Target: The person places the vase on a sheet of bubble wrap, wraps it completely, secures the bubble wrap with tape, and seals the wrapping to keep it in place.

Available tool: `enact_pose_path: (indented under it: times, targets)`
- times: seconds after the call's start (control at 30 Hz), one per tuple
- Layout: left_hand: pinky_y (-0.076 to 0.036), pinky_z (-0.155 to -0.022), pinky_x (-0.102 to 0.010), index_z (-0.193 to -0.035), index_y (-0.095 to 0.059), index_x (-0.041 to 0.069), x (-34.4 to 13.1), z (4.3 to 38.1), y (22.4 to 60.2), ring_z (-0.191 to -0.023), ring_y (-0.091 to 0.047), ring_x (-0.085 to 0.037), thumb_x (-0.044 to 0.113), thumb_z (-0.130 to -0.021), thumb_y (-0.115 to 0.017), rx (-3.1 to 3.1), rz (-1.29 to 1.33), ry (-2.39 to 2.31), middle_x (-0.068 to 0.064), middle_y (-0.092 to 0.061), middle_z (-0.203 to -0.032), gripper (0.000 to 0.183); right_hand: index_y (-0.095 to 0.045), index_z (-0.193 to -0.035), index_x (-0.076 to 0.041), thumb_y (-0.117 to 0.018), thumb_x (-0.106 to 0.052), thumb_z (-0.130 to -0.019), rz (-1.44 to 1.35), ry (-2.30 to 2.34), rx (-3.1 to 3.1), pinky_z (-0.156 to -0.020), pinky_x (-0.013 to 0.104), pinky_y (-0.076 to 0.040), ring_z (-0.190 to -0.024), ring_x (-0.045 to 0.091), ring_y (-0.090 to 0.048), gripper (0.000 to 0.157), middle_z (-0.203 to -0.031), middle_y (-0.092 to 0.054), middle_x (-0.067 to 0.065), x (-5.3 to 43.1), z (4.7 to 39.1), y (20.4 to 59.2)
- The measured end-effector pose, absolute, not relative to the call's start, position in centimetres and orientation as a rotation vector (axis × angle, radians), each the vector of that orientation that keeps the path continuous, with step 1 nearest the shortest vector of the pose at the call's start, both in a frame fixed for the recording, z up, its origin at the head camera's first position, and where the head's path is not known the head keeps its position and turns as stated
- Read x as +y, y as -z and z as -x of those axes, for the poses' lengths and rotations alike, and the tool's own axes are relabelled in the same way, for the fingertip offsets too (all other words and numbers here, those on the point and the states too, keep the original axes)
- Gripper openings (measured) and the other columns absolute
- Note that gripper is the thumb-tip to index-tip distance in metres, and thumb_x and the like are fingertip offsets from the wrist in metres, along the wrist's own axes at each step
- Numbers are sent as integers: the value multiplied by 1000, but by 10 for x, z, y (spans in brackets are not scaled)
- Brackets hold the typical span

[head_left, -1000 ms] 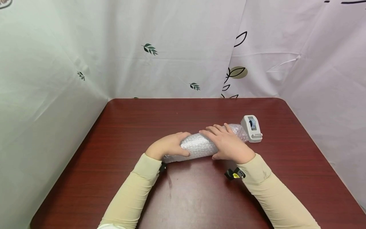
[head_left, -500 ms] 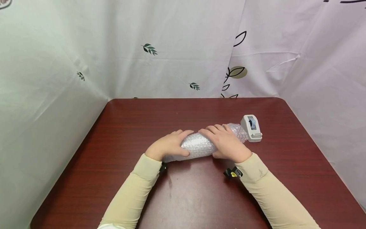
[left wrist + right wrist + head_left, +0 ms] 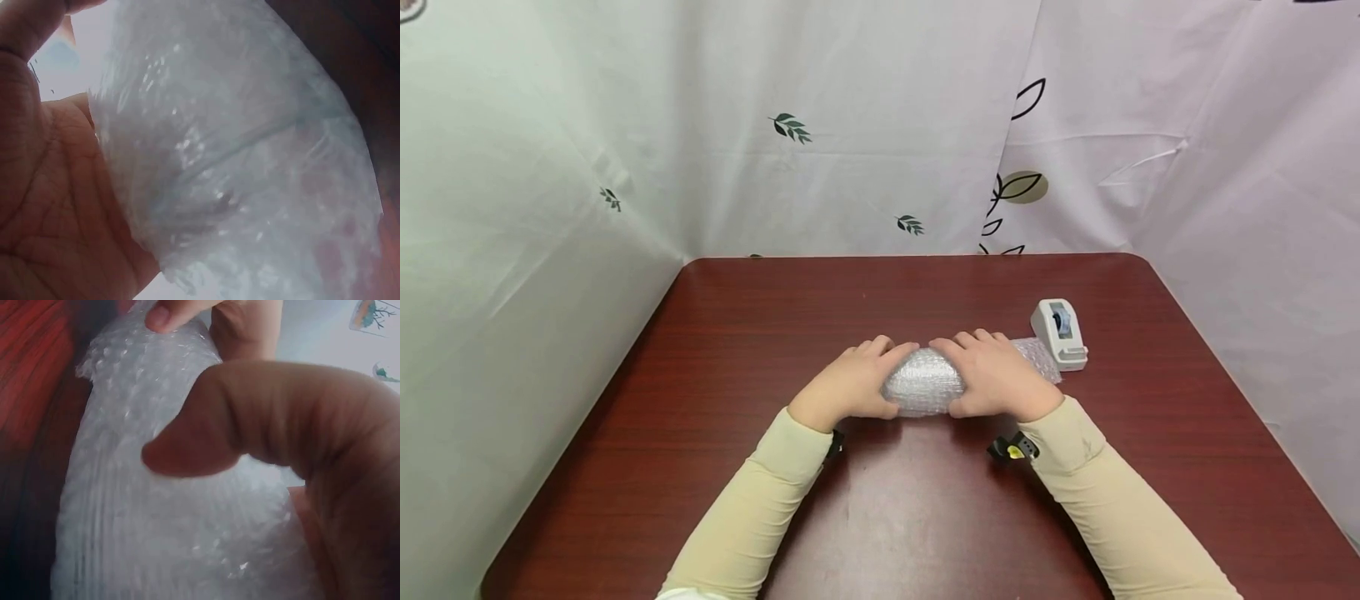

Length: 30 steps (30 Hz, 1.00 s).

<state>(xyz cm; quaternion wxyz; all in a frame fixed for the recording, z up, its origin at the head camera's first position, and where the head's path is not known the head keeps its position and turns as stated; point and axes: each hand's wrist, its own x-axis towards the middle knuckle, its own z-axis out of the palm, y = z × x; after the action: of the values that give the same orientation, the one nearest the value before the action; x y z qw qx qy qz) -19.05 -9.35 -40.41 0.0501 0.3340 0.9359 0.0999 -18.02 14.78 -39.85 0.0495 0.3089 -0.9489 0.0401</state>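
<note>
A long bundle in clear bubble wrap (image 3: 925, 382) lies across the table between my two hands; what is inside is hidden by the wrap. My left hand (image 3: 852, 385) grips its left end, thumb on the near side and fingers over the far side. My right hand (image 3: 1002, 379) holds it further right the same way. Past the right hand, a loose end of the wrap sticks out. In the right wrist view, the right thumb (image 3: 194, 440) presses on the wrap. The left wrist view has the left palm (image 3: 62, 206) against the bundle's gathered end.
A white tape dispenser (image 3: 1060, 335) stands right of the bundle, close to the loose wrap end. The dark red table (image 3: 760, 308) is bordered by white curtains (image 3: 850, 183) with leaf prints at the back and sides.
My left hand has shifted right, nearer the right hand. The bundle is turned more level, and its left end is now covered by the hand. The dispenser stays put.
</note>
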Motion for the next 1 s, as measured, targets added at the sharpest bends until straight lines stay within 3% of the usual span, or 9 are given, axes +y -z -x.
enact_pose_path:
  times: [0.33, 0.57, 0.8, 1.0]
  targets:
    - [-44, -101, -49, -154, -40, 22, -93, 193, 407, -117, -57, -27, 36, -74, -85, 2829, -1029, -343, -4, -56, -134, 93, -57, -139, -14, -77, -44, -60, -983, -242, -2907, -86, 51, -48, -100, 29, -60, 87, -116, -66, 7, 153, 183, 398]
    - [-48, -94, -42, -135, -47, 21, -95, 199, 409, -108, -59, -17, 32, -71, -86, 2813, -1055, -453, 0, -61, -121, 76, -54, -142, -16, -81, -42, -62, -1033, -254, -2883, -100, 53, -39, -112, 29, -56, 88, -124, -60, 5, 156, 181, 395]
    - [-48, -91, -44, -133, -49, 20, -95, 199, 409, -105, -60, -20, 31, -70, -84, 2814, -1069, -490, -1, -62, -118, 73, -51, -144, -10, -84, -33, -66, -1040, -240, -2906, -106, 62, -32, -119, 36, -52, 87, -128, -57, 12, 152, 171, 386]
    - [-51, -81, -37, -132, -49, 20, -95, 198, 410, -92, -62, -18, 34, -70, -80, 2808, -1015, -523, 0, -63, -112, 71, -48, -147, -7, -87, -44, -65, -979, -147, -2904, -110, 67, -27, -125, 37, -50, 98, -132, -56, 15, 142, 166, 391]
